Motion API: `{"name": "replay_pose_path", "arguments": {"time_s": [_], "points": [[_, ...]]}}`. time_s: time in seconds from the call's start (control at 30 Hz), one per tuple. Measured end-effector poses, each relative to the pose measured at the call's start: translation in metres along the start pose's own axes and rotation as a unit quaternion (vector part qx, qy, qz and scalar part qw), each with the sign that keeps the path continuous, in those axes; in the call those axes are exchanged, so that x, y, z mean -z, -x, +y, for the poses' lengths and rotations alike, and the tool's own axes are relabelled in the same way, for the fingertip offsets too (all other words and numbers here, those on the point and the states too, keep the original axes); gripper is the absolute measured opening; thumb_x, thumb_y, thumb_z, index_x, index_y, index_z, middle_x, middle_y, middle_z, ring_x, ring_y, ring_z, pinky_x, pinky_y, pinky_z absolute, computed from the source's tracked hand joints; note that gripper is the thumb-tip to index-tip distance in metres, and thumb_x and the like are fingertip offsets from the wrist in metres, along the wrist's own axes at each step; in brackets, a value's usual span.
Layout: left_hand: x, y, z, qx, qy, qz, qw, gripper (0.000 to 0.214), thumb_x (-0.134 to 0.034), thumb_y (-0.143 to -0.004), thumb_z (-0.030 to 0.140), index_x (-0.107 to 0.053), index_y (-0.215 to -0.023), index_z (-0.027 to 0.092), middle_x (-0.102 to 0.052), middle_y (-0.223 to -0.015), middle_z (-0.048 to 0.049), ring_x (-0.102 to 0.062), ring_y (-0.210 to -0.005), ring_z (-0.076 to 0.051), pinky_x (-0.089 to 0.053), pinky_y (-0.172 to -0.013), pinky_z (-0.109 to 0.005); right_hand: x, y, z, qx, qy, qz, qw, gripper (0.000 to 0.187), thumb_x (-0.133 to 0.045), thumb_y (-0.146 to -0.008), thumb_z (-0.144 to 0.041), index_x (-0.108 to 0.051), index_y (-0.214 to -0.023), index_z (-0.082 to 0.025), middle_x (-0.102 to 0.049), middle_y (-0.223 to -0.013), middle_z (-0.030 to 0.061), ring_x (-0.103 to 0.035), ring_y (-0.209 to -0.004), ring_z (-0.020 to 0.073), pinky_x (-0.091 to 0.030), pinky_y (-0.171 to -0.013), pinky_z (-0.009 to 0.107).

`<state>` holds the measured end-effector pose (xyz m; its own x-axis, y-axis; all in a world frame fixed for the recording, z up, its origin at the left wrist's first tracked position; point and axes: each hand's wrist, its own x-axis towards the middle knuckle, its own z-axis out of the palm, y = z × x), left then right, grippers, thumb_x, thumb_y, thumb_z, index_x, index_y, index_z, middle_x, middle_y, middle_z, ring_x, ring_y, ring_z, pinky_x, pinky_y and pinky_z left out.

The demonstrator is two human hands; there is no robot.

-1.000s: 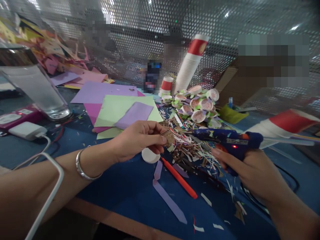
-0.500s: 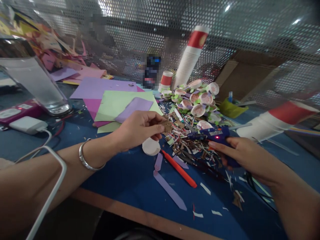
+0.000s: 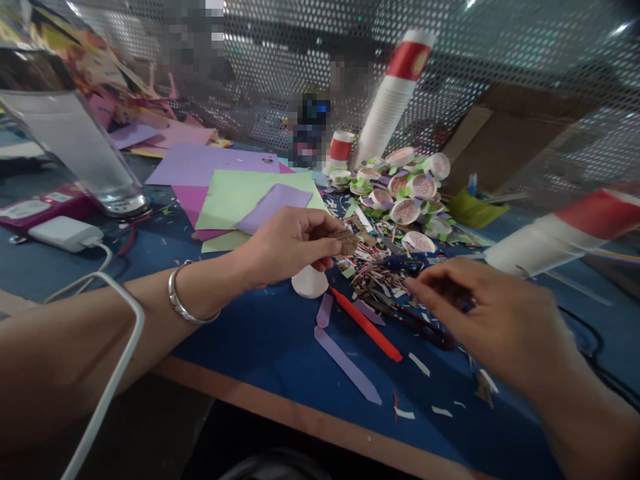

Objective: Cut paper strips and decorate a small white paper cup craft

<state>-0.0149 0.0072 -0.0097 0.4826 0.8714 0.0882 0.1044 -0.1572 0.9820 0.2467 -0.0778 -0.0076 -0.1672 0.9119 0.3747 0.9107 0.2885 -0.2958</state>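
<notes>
My left hand (image 3: 297, 243), with a silver bangle on the wrist, pinches a small brown scrap of cardboard (image 3: 349, 244) between thumb and fingers. Just under it a white paper disc (image 3: 310, 283) lies on the blue table. My right hand (image 3: 480, 303) hovers over the paper clippings, its fingers loosely curled and apart, with nothing visible in them. Beyond its fingertips lies a dark blue glue gun (image 3: 401, 263) on the clippings, its handle hidden behind the hand. A red marker (image 3: 369, 325) and a purple paper strip (image 3: 347, 365) lie between my hands.
Cut paper-cup bottoms (image 3: 406, 211) are heaped behind the clippings. Scissors (image 3: 425, 323) lie near my right hand. Stacked paper cups (image 3: 395, 93) stand at the back; more cups (image 3: 560, 230) lie right. Coloured sheets (image 3: 225, 200), a water bottle (image 3: 85, 140) and a white cable (image 3: 125, 347) are left.
My right hand has let go of the glue gun, which now lies on the clippings. My left hand still holds the brown scrap. The view has shifted slightly.
</notes>
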Motion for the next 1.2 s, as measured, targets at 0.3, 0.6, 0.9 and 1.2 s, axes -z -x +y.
{"name": "replay_pose_path", "arguments": {"time_s": [0.3, 0.6, 0.9, 1.2], "points": [[0.001, 0.002, 0.0, -0.024, -0.021, -0.006, 0.999, 0.002, -0.068, -0.089, 0.017, -0.07, -0.09, 0.017, -0.069, -0.068, 0.0007, -0.065, -0.059, -0.01, -0.054, -0.061, -0.023, -0.019, 0.009, -0.015, 0.173, 0.018, -0.126, 0.977, 0.023, -0.051, -0.104, -0.033, -0.071, -0.1, -0.021, -0.074, -0.09, 0.0072, -0.073, -0.077, 0.0216, -0.055, -0.063, 0.031], [-0.002, 0.004, -0.001, -0.016, -0.021, -0.013, 1.0, 0.006, -0.07, -0.089, 0.018, -0.072, -0.093, 0.015, -0.07, -0.074, -0.0001, -0.066, -0.06, -0.009, -0.053, -0.058, -0.021, -0.024, 0.011, -0.014, 0.186, 0.061, -0.124, 0.973, 0.026, -0.049, -0.103, -0.031, -0.071, -0.099, -0.019, -0.073, -0.09, 0.0083, -0.074, -0.077, 0.0271, -0.06, -0.065, 0.042], [-0.007, 0.01, 0.007, 0.031, 0.033, -0.033, 0.998, 0.008, -0.068, -0.087, 0.009, -0.07, -0.084, 0.016, -0.066, -0.064, 0.0048, -0.063, -0.054, -0.007, -0.048, -0.053, -0.017, -0.025, 0.009, -0.02, 0.097, 0.037, -0.131, 0.986, 0.017, -0.056, -0.095, -0.03, -0.071, -0.097, -0.022, -0.074, -0.089, 0.0066, -0.072, -0.075, 0.024, -0.053, -0.055, 0.033], [-0.007, 0.011, 0.005, 0.019, 0.014, -0.047, 0.999, 0.006, -0.067, -0.087, 0.012, -0.069, -0.084, 0.017, -0.065, -0.067, 0.004, -0.062, -0.054, -0.007, -0.051, -0.053, -0.018, -0.023, 0.004, -0.027, 0.021, -0.038, -0.165, 0.985, 0.015, -0.058, -0.091, -0.032, -0.068, -0.085, -0.024, -0.069, -0.073, 0.0021, -0.06, -0.053, 0.0157, -0.044, -0.047, 0.028]]}}
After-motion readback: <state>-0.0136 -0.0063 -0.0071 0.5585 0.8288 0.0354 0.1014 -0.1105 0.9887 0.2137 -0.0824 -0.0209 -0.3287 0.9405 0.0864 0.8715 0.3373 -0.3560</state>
